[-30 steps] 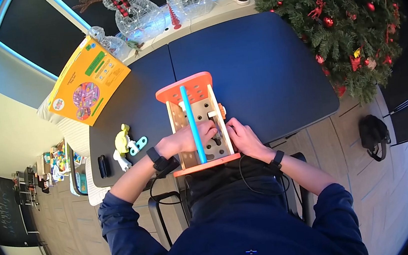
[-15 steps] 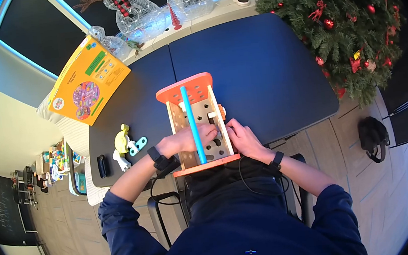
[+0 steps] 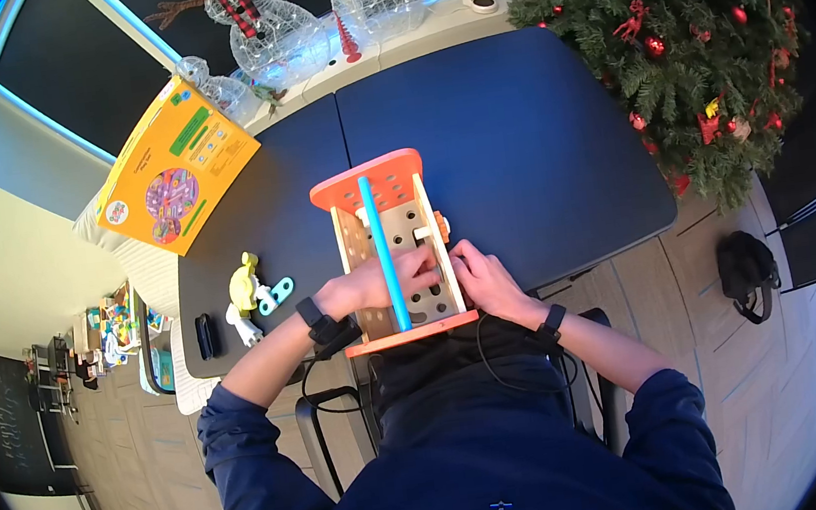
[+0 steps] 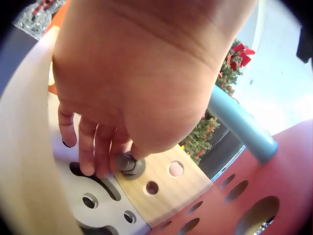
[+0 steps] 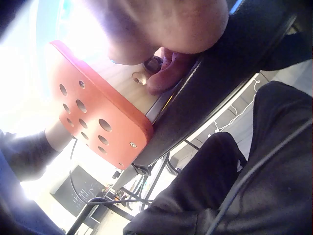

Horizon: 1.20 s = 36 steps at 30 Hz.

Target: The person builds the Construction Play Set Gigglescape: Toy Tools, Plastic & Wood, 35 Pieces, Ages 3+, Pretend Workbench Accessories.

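On the table edge and close to the body stands a toy toolbox with orange end panels (image 3: 384, 172), light wooden sides and a blue bar handle (image 3: 379, 243). Reaching under the bar, my left hand (image 3: 381, 280) is inside the box. Its thumb and fingertips pinch a grey threaded bolt (image 4: 130, 165) at a hole in the wooden side (image 4: 164, 185). Outside that same side, my right hand (image 3: 490, 284) has its curled fingers round a dark round piece (image 5: 153, 63), partly hidden by them. An orange knob (image 3: 442, 227) sits farther along the outer side.
On the dark table (image 3: 527, 151) lie a yellow-green and white toy (image 3: 245, 284), a teal strip with holes (image 3: 278, 294) and a black case (image 3: 206, 334), all left of the box. A yellow carton (image 3: 176, 165) stands behind them. A decorated tree (image 3: 677, 53) rises at the right.
The left fingers have shifted slightly at the bolt inside the box. Both hands stay on the same side panel, and the box stays in nearly the same place.
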Available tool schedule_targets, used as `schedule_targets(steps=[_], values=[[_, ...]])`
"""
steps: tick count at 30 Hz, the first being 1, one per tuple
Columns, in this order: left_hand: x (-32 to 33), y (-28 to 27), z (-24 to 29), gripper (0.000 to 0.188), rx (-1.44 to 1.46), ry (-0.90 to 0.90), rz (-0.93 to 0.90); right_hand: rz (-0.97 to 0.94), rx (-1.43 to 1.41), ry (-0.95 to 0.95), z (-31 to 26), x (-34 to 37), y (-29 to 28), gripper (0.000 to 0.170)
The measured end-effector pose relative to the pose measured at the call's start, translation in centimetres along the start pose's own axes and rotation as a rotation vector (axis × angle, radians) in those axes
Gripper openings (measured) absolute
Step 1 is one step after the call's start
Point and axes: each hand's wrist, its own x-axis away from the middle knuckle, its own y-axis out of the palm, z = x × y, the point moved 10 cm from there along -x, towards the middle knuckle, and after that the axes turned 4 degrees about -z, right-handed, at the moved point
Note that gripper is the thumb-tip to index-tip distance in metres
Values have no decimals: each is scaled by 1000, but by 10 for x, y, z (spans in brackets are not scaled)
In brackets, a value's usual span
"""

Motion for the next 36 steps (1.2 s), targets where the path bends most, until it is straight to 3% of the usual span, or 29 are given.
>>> schedule_targets(steps=[5, 11, 17, 20, 23, 29, 32, 36], values=[[18, -15, 18, 37, 75, -125, 42, 17, 23, -28, 5, -2, 0, 22], [1, -5, 9, 38, -58, 111, 79, 9, 13, -6, 3, -1, 0, 22], [13, -17, 17, 38, -8, -119, 37, 4, 10, -8, 0, -1, -1, 22], [11, -15, 16, 36, 2, -60, 66, 3, 26, -3, 1, -1, -1, 22], [3, -6, 12, 36, -27, 17, 47, 10, 36, -9, 2, -1, 0, 22], [-1, 0, 4, 38, 8, -62, -84, 17, 55, -34, 4, -1, 1, 21], [-3, 3, 0, 39, 170, -41, -131, 17, 54, -34, 3, 0, 1, 21], [-10, 7, -8, 41, 157, -8, -144, 33, 71, -65, 4, 0, 1, 21]])
